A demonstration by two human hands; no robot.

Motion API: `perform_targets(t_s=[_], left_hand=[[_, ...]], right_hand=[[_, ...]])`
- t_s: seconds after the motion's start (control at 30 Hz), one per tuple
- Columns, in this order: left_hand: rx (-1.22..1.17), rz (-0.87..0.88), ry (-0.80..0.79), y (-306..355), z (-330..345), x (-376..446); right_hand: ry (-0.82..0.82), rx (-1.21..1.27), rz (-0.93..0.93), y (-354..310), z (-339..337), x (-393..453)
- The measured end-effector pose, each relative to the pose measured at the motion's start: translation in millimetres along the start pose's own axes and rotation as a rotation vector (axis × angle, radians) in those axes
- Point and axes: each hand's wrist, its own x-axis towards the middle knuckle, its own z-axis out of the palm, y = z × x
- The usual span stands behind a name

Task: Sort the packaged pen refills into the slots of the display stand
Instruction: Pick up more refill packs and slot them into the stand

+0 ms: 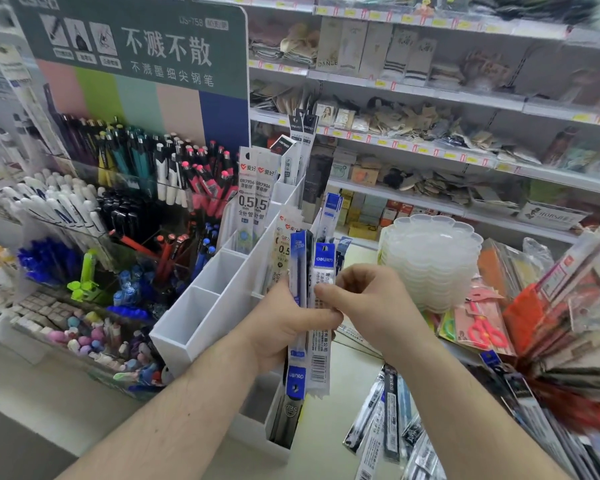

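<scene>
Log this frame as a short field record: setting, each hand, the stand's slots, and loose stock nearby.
setting: shop counter in front of stocked shelves
left hand: grips a bundle of refill packs upright
right hand: pinches one pack in that bundle, near its top
display stand: white, divided into slots; the nearest left slots show no packs
filled slots: 0.5 refill packs stand further back
loose stock: more packs lie on the counter at right

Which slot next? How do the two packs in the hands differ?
The blue pack is dark and blue, gripped by the left hand; the white pack is pale with a barcode, pinched by the right hand. Both are long, upright and held side by side.
</scene>
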Motion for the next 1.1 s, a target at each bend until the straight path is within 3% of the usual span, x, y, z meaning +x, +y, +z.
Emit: perform_targets(t_s=[0.47, 0.67, 0.8, 1.0, 1.1], left_hand=[[-0.008, -0.082, 0.135, 1, 1, 0], [0.114, -0.082, 0.171, -3, 4, 3], [0.165, -0.082, 0.151, -4, 3, 4], [0.112, -0.069, 0.129, -4, 0, 4], [0.167, -0.052, 0.158, -5, 0, 6]], right_hand=[[0.059, 0.480, 0.093, 12, -11, -8], [0.103, 0.323, 0.001, 19, -1, -8], [0.122, 0.257, 0.075, 25, 7, -1], [0.053, 0.411, 0.138, 30, 2, 2], [0.083, 0.333, 0.105, 33, 4, 2]])
